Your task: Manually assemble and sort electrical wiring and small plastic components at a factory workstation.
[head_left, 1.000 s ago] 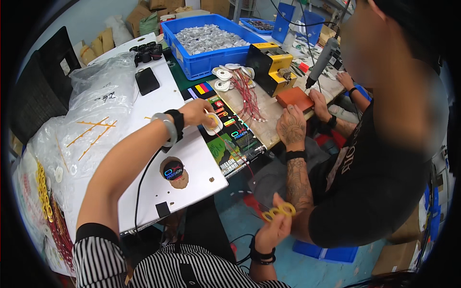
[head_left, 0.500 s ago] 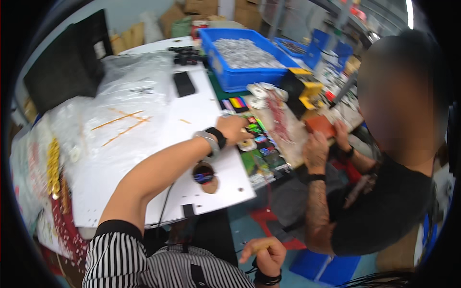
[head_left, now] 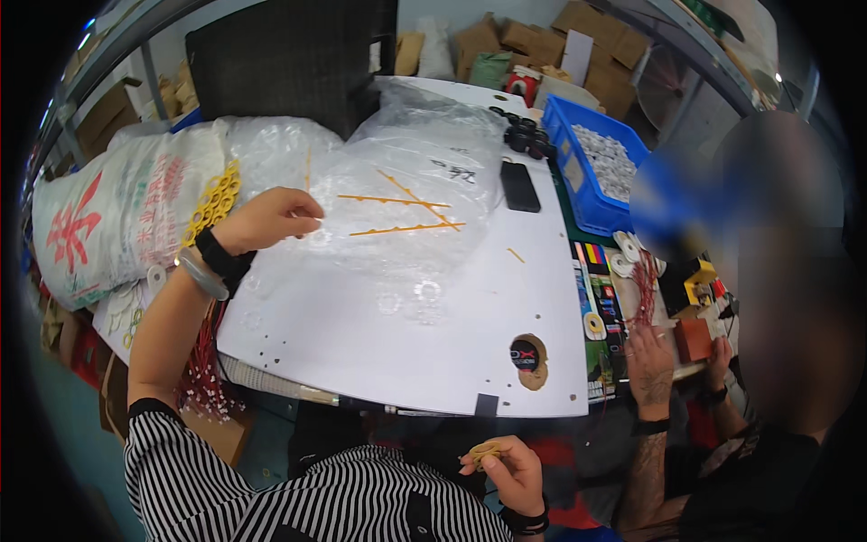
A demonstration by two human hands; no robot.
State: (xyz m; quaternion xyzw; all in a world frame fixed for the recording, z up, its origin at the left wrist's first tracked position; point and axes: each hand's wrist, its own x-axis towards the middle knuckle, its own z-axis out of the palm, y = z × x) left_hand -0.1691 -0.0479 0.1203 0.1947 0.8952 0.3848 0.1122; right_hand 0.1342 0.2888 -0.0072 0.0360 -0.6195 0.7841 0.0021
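My left hand [head_left: 275, 219] is over the left of the white table, beside a chain of yellow rings [head_left: 214, 203] lying against a white woven sack. Its fingertips are drawn together in a pinch; anything between them is too small to make out. Low and near my body, my right hand [head_left: 515, 477] is closed around a few tan-yellow rings [head_left: 486, 452], pinched between thumb and fingers. Thin orange strips [head_left: 393, 200] lie crossed on clear plastic bags [head_left: 379, 144] in front of my left hand.
A white table [head_left: 406, 352] has a round hole at its near right. A black phone [head_left: 520, 187] lies toward the far right, near a blue bin [head_left: 587, 172] of small white pieces. At right, a co-worker's hands [head_left: 652, 366] are by an orange-brown block [head_left: 694, 340].
My left hand has moved from the colourful mat at right to the left side over the plastic. The head view has swung left. My right hand stays low, now plainly showing rings.
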